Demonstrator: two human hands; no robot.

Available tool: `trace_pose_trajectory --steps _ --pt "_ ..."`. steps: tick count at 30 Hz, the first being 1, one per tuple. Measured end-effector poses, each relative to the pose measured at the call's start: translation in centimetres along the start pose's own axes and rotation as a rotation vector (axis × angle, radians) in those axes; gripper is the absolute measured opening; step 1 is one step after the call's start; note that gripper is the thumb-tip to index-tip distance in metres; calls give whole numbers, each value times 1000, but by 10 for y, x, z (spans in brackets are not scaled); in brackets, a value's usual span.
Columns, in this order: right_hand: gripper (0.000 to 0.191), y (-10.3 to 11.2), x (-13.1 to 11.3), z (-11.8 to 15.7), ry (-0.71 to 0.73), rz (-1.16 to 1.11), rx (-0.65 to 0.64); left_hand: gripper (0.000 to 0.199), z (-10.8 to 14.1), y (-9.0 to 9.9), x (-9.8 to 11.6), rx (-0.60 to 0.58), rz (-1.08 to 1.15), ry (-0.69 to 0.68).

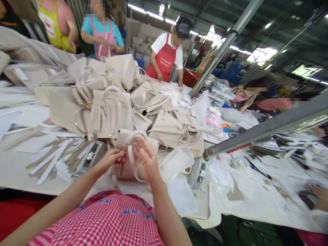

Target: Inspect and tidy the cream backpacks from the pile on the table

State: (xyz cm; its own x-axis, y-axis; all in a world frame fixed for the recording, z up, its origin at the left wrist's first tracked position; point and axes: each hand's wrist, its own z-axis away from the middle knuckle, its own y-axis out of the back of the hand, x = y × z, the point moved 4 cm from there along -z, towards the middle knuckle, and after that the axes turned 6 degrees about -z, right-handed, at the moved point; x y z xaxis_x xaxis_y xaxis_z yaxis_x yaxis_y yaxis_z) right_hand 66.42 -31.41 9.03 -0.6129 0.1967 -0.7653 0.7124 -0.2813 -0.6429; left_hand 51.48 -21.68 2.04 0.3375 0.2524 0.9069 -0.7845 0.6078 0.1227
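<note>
A pale beige handbag point(128, 171) with strap handles lies on the table straight in front of me. At its upper left side my left hand point(114, 160) is closed in a pinch on the bag; a small reddish spot shows by the fingertips, too small to name. My right hand point(148, 162) is held up over the bag's right half, fingers stretched out and slightly blurred. A looped handle point(133, 164) stands just left of that palm. Right behind is another beige handbag point(110, 112) with a metal zip.
More beige bags point(120, 68) are heaped behind. Tape dispensers point(92, 155) flank me, with paper strips point(55, 159) at left and a white plastic bag point(176, 164) at right. A slanted metal post point(256, 126) crosses the right side. Co-workers, one in a red apron point(164, 63), stand across the table.
</note>
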Motion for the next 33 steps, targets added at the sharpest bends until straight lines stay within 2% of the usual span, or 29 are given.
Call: trace_pose_trajectory --steps 3,6,8,12,14,16,19,23,27,31,33 --pt "38 26 -9 28 -131 135 -72 44 0 1 -1 -21 183 99" --pt "30 70 -12 67 -275 259 -18 41 2 0 -3 -10 289 142" --pt "32 108 -12 93 -336 271 121 39 4 0 -3 -5 329 156" --pt "44 186 -13 139 -350 263 556 40 8 0 -3 2 333 179" --pt "48 216 -14 157 -331 252 738 41 9 0 -3 18 319 189" --pt "50 238 -16 168 -305 243 853 42 8 -1 -2 40 308 193" --pt "53 261 -19 169 -301 254 924 43 4 -3 -1 76 297 179" --pt "62 277 -26 151 -327 309 917 44 -3 -5 3 131 292 168" --pt "65 281 -22 142 -365 452 814 38 -7 -6 7 184 283 165" --pt "63 285 -12 160 -501 489 675 19 -10 -4 5 245 283 203" --pt "62 296 -21 171 -502 436 671 10 -13 -3 3 269 282 239"
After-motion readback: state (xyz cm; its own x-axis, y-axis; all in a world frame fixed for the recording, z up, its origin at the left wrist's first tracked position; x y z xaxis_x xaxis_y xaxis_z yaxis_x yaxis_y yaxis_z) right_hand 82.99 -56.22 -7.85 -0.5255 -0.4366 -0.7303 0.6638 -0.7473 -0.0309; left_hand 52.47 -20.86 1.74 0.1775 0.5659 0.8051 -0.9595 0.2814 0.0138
